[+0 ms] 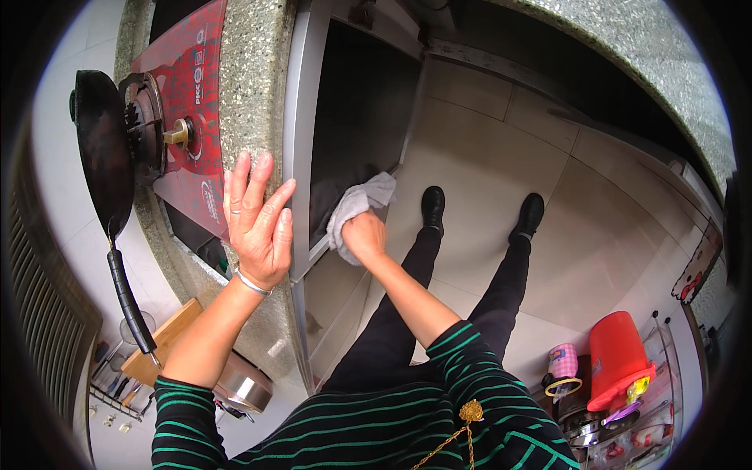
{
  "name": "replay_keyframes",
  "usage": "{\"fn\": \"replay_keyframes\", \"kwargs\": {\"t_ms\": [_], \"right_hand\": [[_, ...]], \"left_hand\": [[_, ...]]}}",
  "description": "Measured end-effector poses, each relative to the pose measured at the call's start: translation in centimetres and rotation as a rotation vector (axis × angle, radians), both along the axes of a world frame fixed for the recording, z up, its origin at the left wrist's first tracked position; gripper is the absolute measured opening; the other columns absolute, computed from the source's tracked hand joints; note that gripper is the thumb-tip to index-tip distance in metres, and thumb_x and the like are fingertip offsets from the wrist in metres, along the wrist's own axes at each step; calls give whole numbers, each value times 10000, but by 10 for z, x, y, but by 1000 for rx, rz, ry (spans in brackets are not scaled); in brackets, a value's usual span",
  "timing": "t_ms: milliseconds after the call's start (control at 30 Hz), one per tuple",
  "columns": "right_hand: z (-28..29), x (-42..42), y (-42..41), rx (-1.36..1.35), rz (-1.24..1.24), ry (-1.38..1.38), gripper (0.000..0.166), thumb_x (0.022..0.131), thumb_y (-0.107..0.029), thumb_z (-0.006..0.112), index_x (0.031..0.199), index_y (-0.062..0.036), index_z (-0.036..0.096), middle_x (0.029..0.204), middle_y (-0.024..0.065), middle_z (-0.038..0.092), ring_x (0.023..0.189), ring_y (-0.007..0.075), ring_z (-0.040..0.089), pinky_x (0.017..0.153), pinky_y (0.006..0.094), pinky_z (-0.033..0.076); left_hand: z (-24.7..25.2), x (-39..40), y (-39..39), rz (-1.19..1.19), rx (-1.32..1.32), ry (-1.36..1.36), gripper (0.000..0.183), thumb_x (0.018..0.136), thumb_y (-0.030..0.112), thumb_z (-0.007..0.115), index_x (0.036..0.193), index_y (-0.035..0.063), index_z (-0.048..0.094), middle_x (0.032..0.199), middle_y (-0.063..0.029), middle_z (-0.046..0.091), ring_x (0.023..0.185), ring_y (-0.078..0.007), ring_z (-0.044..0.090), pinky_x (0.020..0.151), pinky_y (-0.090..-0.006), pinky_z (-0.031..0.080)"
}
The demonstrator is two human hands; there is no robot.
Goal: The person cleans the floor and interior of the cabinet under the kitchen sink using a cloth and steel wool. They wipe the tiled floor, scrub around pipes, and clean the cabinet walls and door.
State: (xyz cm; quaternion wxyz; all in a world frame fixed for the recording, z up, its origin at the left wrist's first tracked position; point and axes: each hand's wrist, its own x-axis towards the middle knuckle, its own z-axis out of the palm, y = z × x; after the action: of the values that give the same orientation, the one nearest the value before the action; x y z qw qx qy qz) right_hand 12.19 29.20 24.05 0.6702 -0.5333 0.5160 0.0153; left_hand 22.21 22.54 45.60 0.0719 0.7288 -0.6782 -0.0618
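My left hand (258, 235) is spread over the front edge of a speckled stone countertop (249, 76), beside a red glass-topped gas stove (182, 53). It wears a ring and a bracelet, and nothing is in it. Lower down, my right hand (364, 235) grips a bunched pale grey cloth (352, 205). This cloth lies against the lower part of a dark cabinet panel (364, 100) with a silver-grey frame (302, 141). Whether the left palm presses on the stone cannot be told from this angle.
A black wok (103, 153) sits on the burner (147, 129) near a brass-coloured knob (178, 134); its handle reaches towards my left forearm. A wooden cutting board (161, 338) stands past the stove. At lower right, a red plastic bucket (617, 358) tops a rack (664, 376). Tiled floor (482, 158) lies underfoot.
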Motion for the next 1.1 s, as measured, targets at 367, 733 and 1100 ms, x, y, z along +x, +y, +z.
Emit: {"fn": "replay_keyframes", "kwargs": {"t_ms": [367,733,1100], "right_hand": [[158,-74,43,581,-480,-527,388,872,-339,622,1116,-43,557,916,91,660,845,219,634,757,331,480],[114,-9,4,1700,-687,-642,424,946,-419,407,610,-163,443,540,11,437,457,178,441,423,300,379],[123,-26,-12,1752,-838,-527,395,880,-346,397,529,-173,340,492,6,343,399,177,379,372,331,308]], "left_hand": [[-2,-4,-1,6,-49,13,274,777,13,540,1009,40,685,1343,-152,500,1338,-340,344,1106,-480,196],[0,-7,-3,-4,-79,-27,246,753,-7,555,953,53,685,1352,-111,498,1330,-332,356,1097,-492,217],[4,-8,-2,-19,-93,-94,367,698,-41,540,1025,72,664,1372,-82,481,1333,-321,355,1090,-512,230]]}}
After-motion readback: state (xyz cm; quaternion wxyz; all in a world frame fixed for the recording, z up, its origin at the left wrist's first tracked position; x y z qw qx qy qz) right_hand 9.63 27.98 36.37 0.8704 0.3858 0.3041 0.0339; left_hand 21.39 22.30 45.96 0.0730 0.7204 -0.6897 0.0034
